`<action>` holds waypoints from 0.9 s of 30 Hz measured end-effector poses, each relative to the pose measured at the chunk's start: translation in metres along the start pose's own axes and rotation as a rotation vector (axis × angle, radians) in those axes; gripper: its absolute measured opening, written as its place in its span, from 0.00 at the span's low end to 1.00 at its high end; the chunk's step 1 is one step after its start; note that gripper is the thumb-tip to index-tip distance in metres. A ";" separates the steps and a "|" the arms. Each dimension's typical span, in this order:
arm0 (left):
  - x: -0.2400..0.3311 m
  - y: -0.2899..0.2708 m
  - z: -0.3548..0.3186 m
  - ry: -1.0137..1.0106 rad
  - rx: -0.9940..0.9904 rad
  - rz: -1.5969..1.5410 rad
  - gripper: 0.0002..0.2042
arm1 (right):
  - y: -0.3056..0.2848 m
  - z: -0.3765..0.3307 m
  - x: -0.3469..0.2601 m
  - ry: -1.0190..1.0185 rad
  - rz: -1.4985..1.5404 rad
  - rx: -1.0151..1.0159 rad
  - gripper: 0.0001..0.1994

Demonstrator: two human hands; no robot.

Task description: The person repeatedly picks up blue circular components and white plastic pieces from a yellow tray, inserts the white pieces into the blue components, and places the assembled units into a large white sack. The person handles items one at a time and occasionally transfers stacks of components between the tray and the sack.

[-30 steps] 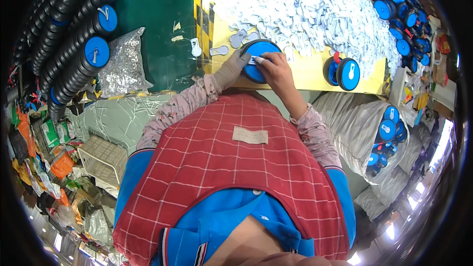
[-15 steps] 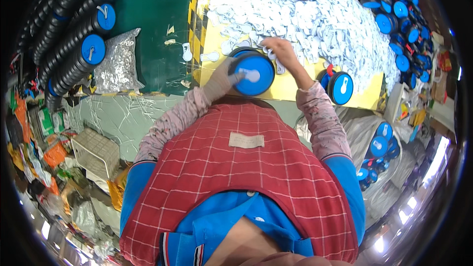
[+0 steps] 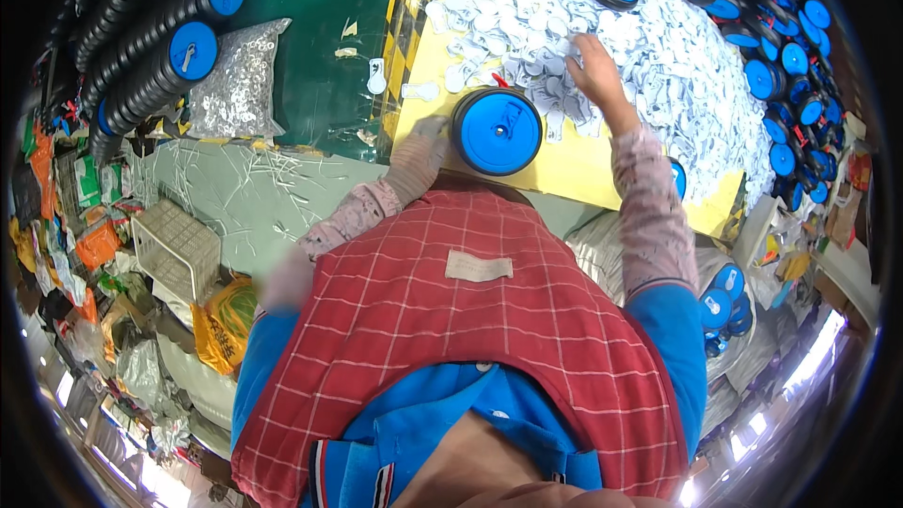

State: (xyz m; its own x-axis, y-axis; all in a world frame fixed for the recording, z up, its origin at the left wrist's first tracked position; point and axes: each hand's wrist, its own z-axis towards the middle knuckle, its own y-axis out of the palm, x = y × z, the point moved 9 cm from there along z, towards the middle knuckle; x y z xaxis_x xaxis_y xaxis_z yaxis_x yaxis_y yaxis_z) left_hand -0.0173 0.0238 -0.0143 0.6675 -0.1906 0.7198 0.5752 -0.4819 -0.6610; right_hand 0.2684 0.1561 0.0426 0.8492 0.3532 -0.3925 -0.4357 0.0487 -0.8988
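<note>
A black-rimmed wheel with a bare blue face (image 3: 499,132) sits at the near edge of the yellow work surface, a red tab showing behind its top. My left hand (image 3: 420,155), in a pale glove, grips the wheel's left rim; part of the fingers is hidden. My bare right hand (image 3: 599,80) is over a broad heap of white keyhole-shaped tags (image 3: 658,85), its thumb and fingers a little apart, with nothing visible in them. Another blue wheel (image 3: 677,179) is partly covered by my right sleeve.
Stacked black wheels with blue faces (image 3: 193,50) line the far left, beside a clear bag of small metal rings (image 3: 240,80). More blue wheels (image 3: 795,61) crowd the far right. Yellow-black tape (image 3: 400,33) borders the green surface. A pale crate (image 3: 177,249) stands below left.
The front wheel showed a white tag on its face; now a bare blue face and red tab show. My right hand has moved right and outward over the tags. The view has shifted.
</note>
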 end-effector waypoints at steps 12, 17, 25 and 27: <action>0.031 0.004 0.077 -0.014 -0.229 -0.635 0.24 | -0.024 -0.105 -0.183 0.327 0.177 0.233 0.16; 0.015 0.015 0.051 -0.185 -0.297 -0.873 0.23 | -0.008 -0.090 -0.192 0.307 0.023 0.262 0.17; 0.012 0.015 0.055 -0.199 -0.305 -0.730 0.25 | 0.039 -0.065 -0.114 0.668 0.363 -0.263 0.39; 0.013 0.014 0.055 -0.255 -0.338 -0.761 0.24 | 0.043 -0.063 -0.113 0.676 0.399 -0.296 0.39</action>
State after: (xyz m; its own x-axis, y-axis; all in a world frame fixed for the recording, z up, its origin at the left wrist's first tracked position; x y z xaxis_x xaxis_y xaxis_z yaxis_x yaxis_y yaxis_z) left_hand 0.0257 0.0621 -0.0256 0.2679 0.4639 0.8444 0.7637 -0.6366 0.1075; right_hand 0.1723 0.0595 0.0367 0.6846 -0.3488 -0.6400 -0.7255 -0.2414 -0.6445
